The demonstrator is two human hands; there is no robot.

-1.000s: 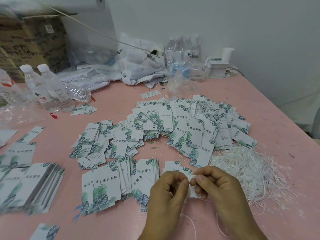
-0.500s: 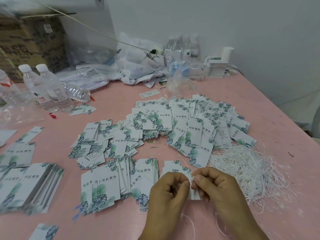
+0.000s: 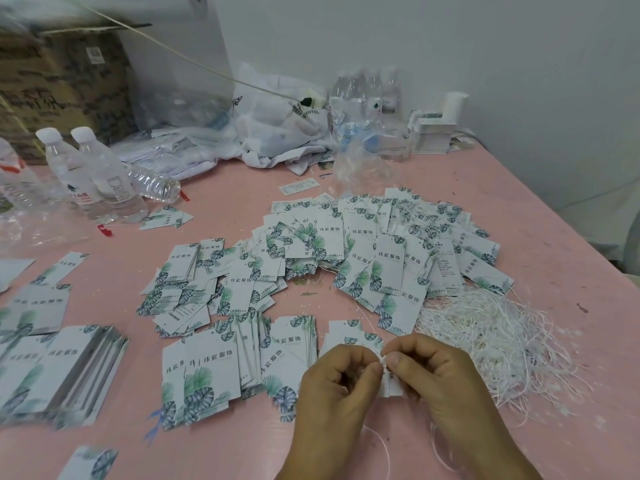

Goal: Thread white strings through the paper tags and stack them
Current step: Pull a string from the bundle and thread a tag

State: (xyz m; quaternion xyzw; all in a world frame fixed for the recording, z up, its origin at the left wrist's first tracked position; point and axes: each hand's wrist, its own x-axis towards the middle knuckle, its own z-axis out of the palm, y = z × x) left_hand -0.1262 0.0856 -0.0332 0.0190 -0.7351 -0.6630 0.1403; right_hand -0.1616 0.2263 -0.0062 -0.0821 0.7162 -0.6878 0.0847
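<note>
Both my hands pinch one string end over the tags.

My left hand (image 3: 337, 379) and right hand (image 3: 429, 368) meet fingertip to fingertip, curled tight on a white string (image 3: 383, 359) just above a small tag (image 3: 389, 388) half hidden between them. The string heap (image 3: 485, 327) lies just right of my right hand; the big tag pile (image 3: 363, 258) spreads beyond my hands on the pink table (image 3: 242, 195), and neater stacks (image 3: 207, 368) sit left of my left hand.

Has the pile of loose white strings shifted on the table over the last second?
No. The pile of white strings lies in the same spot, just right of the spread tags on the pink table.
</note>
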